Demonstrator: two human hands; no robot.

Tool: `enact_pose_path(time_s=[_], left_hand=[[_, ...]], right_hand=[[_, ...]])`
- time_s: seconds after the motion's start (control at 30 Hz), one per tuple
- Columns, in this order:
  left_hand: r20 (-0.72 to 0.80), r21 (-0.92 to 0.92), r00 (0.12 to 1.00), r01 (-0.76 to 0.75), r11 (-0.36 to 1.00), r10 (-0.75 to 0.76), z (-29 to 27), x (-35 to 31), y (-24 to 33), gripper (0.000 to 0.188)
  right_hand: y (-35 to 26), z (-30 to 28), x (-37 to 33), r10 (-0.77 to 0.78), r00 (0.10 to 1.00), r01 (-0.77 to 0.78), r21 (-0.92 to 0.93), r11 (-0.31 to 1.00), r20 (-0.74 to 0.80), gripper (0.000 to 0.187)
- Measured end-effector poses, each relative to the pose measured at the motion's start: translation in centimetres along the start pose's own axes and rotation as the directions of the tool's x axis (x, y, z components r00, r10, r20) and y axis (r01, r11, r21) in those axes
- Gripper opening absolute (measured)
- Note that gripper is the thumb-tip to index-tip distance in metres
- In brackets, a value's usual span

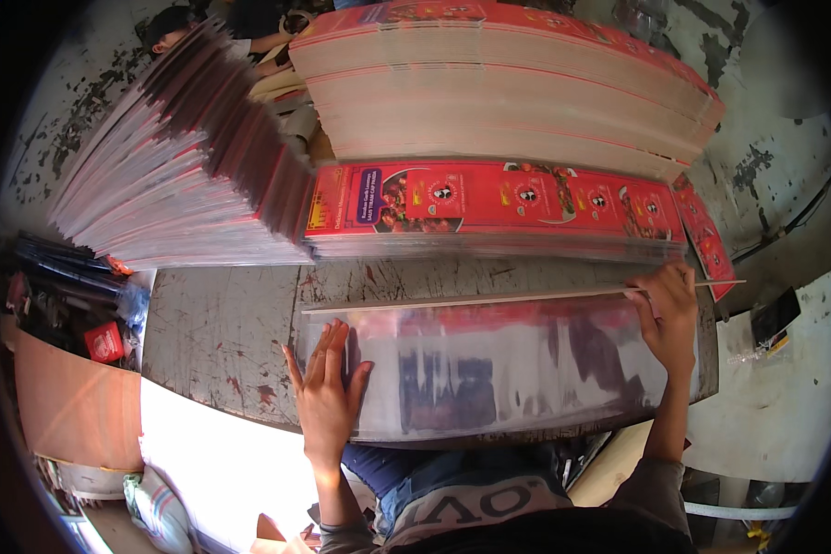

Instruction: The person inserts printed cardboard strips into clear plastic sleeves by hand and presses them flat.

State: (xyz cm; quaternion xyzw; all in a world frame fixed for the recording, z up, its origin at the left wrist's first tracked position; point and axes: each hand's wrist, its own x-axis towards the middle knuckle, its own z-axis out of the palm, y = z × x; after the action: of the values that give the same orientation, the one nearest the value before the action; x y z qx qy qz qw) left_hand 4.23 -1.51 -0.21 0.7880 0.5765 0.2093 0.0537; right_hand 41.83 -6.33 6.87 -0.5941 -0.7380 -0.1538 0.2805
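Observation:
A glossy sheet stack, shiny with glare, lies on the worn grey table right in front of me. My left hand rests flat on its left end, fingers spread. My right hand presses on the stack's far right corner and touches a thin wooden stick that lies along the stack's back edge. Whether the fingers pinch the stick I cannot tell.
Behind the stick lies a low pile of red printed sheets. A tall pile stands behind it, and a fanned pile at the left. A person sits at the far left. A brown board leans lower left.

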Motion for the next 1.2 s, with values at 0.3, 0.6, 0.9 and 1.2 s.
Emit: enact_pose_path(time_s=[0.3,0.6,0.9,1.2], left_hand=[[-0.103,0.033,0.994,-0.022,0.999,0.026,0.3,0.0,0.6,0.04],[-0.224,-0.003,0.969,-0.112,0.994,0.108,0.6,-0.1,0.5,0.034],[-0.239,0.053,0.966,-0.091,0.994,0.101,1.1,-0.3,0.3,0.03],[-0.231,-0.018,0.97,-0.079,0.997,0.073,1.2,-0.5,0.1,0.033]], right_hand=[[0.1,3.1,-0.5,-0.012,0.998,0.006,-0.076,0.997,-0.069,0.019],[0.4,3.8,-2.1,-0.094,0.978,0.078,-0.093,0.993,-0.188,0.023],[0.1,3.8,-2.4,-0.102,0.97,0.082,-0.098,0.992,-0.219,0.022],[-0.1,3.8,-1.9,-0.046,0.989,0.027,-0.13,0.991,-0.142,0.019]])
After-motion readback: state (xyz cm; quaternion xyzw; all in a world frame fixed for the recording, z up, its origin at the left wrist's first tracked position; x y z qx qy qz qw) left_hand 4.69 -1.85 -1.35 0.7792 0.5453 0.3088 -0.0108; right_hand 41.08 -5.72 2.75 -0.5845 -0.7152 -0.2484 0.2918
